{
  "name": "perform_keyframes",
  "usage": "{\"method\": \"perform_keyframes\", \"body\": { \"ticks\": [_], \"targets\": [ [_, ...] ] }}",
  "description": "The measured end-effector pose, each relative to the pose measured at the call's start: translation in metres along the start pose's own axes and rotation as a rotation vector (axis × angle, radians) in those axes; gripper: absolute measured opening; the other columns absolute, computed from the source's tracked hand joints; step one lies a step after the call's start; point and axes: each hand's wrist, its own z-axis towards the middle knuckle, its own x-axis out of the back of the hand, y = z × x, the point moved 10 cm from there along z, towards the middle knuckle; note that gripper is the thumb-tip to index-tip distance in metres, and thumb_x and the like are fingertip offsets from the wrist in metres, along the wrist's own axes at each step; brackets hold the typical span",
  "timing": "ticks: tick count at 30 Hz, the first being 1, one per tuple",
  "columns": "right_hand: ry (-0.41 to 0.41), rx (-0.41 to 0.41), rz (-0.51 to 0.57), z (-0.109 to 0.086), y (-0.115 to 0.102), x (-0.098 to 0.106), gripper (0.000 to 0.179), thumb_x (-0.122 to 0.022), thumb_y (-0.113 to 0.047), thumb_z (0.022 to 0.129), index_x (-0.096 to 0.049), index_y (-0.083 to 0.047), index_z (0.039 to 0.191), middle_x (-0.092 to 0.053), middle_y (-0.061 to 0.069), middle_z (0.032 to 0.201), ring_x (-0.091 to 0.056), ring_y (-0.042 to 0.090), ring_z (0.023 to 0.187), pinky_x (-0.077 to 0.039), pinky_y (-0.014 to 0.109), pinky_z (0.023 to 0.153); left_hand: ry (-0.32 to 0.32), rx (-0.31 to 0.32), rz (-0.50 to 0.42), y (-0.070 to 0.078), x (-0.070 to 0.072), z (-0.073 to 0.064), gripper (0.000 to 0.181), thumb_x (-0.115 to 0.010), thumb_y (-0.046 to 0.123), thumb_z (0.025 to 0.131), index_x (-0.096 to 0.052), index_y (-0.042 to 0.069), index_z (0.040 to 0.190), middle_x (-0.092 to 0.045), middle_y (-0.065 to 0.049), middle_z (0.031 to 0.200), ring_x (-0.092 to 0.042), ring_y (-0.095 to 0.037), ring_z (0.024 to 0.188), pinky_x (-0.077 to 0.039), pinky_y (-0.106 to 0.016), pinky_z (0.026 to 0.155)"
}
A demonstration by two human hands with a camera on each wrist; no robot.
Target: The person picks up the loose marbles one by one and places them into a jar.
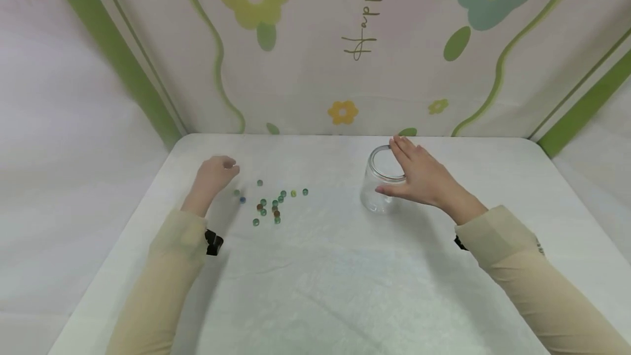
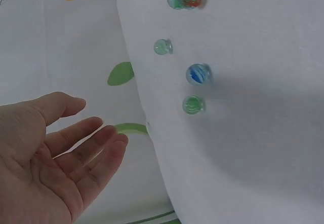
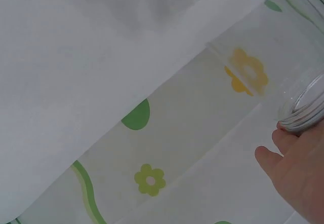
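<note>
My left hand [image 1: 213,175] hovers over the left part of the table, just beyond a loose group of glass marbles [image 1: 263,202]. Its fingers are loosely bent, and the left wrist view shows nothing in the palm. Closest to that hand lie a green marble [image 2: 193,104] and a blue marble [image 2: 197,74]. On the right, a clear jar [image 1: 377,201] stands with its round rim upward. My right hand [image 1: 424,179] holds it near the top, thumb across the near side and fingers by the rim. Part of the rim is hidden behind this hand.
A white cloth covers the table [image 1: 315,289]. Behind its far edge hangs a printed curtain [image 1: 305,70] with flowers and leaves. Pale curtains also flank both sides. Several more marbles, mostly green with a few brownish ones, lie scattered between the hands, left of centre.
</note>
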Motion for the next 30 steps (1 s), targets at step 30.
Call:
{"method": "perform_keyframes", "body": {
  "ticks": [30],
  "targets": [
    [-0.009, -0.022, 0.039, -0.001, -0.002, -0.005, 0.104, -0.069, -0.049, 0.082, -0.013, 0.005, 0.151, -0.009, 0.022, 0.16, -0.011, 0.038, 0.148, -0.018, 0.055, 0.12, -0.126, 0.185, -0.21, -0.059, -0.044, 0.002, 0.047, -0.045, 0.022, 0.097, -0.048, -0.009, 0.132, -0.056, -0.029, 0.129, -0.058, -0.038, 0.116, -0.046, -0.047, 0.104]
  ]
}}
